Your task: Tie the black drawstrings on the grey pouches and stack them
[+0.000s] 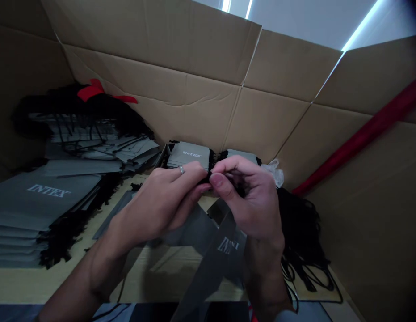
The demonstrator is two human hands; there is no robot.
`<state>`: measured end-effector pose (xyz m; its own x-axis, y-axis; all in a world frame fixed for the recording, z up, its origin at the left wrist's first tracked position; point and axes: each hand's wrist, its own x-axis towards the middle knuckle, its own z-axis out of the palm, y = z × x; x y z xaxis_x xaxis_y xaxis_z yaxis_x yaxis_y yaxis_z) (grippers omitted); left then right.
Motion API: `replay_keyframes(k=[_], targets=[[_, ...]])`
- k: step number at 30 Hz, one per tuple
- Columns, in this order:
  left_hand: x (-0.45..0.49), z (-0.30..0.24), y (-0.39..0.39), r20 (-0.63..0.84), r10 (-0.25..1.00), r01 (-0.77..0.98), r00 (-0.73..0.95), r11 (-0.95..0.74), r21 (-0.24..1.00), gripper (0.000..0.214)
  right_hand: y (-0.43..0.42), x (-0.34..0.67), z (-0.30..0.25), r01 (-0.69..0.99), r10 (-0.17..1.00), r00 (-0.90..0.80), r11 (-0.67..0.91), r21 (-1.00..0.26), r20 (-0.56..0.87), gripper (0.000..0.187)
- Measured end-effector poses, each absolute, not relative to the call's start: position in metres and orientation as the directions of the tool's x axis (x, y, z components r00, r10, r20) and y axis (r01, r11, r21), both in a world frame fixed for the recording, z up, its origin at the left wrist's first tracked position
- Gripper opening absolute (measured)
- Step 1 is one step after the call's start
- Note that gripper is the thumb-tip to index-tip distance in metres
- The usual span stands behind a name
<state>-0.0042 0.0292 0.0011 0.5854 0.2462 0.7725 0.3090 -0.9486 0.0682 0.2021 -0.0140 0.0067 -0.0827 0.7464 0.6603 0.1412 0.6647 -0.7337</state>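
Both my hands meet at the middle of the view, pinching a thin black cord at the top of a grey bag marked INTEX [214, 248]. My left hand [164, 201], with a ring on one finger, has its fingers pressed together on the cord. My right hand [250, 197] is curled round the same spot, thumb against the left fingertips. The grey bag hangs down below my hands, partly folded. The cord itself is mostly hidden between my fingers.
A stack of flat grey INTEX bags [36, 201] with black cords lies at the left, a messier pile [94, 134] with a red ribbon [94, 91] behind it. More bags [191, 155] stand behind my hands. Loose black cords [301, 241] lie at the right. Cardboard walls [201, 103] surround everything.
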Motion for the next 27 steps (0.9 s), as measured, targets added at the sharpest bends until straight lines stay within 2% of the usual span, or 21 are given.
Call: replay_keyframes(k=[6, 10, 13, 18, 23, 27], targets=[[-0.002, 0.001, 0.029, 0.746, 0.233, 0.357, 0.624, -0.934, -0.007, 0.014, -0.011, 0.207, 0.008, 0.073, 0.777, -0.139, 0.626, -0.777, 0.613, 0.028], [-0.001, -0.001, 0.030, 0.760, 0.198, 0.406, 0.619, -0.909, -0.093, 0.017, -0.008, 0.208, 0.007, 0.143, 0.730, -0.114, 0.684, -0.716, 0.674, 0.017], [0.001, -0.002, 0.029, 0.763, 0.205, 0.424, 0.613, -0.900, -0.099, 0.018, -0.006, 0.208, 0.006, 0.166, 0.704, -0.111, 0.709, -0.685, 0.702, 0.013], [0.002, 0.000, 0.026, 0.719, 0.266, 0.346, 0.642, -0.937, 0.038, 0.016, -0.003, 0.209, 0.004, 0.111, 0.700, -0.117, 0.714, -0.691, 0.705, 0.013], [0.001, 0.003, 0.025, 0.716, 0.346, 0.209, 0.606, -0.938, 0.277, 0.013, -0.006, 0.213, 0.006, 0.113, 0.702, -0.079, 0.711, -0.694, 0.707, 0.013], [-0.001, 0.007, 0.024, 0.653, 0.447, 0.195, 0.611, -0.885, 0.424, 0.019, -0.011, 0.222, 0.011, 0.094, 0.733, -0.078, 0.681, -0.726, 0.676, 0.017]])
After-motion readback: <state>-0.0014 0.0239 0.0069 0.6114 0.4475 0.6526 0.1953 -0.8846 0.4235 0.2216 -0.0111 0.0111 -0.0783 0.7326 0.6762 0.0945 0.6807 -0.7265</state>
